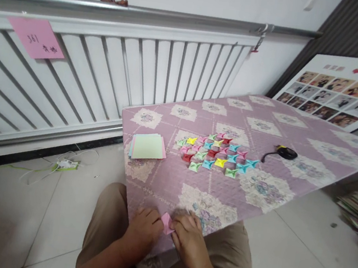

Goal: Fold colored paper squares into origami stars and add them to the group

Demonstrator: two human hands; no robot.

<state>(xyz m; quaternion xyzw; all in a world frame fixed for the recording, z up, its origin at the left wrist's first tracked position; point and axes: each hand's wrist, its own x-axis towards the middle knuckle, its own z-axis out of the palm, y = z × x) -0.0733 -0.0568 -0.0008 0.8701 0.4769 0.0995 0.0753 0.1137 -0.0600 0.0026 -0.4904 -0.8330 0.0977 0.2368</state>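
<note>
A small folded piece of pink paper (167, 223) lies at the near edge of the table, between my two hands. My left hand (146, 227) has its fingers curled and pressed on the paper's left side. From the right, my right hand (188, 236) pinches the other side with thumb and fingertips. Beyond them stand rows of small folded paper figures (212, 153) in pink, red, yellow, blue and green. To their left sits a stack of square paper sheets (148, 147), pale green on top, with pink and blue edges showing beneath.
A patterned purple cloth (158, 188) covers the table. A coiled black cable (287, 153) lies on its right. A white radiator (174, 69) runs behind, bearing a pink note (36, 38). A photo board (338, 92) leans at the far right. A power strip (66, 165) rests on the floor.
</note>
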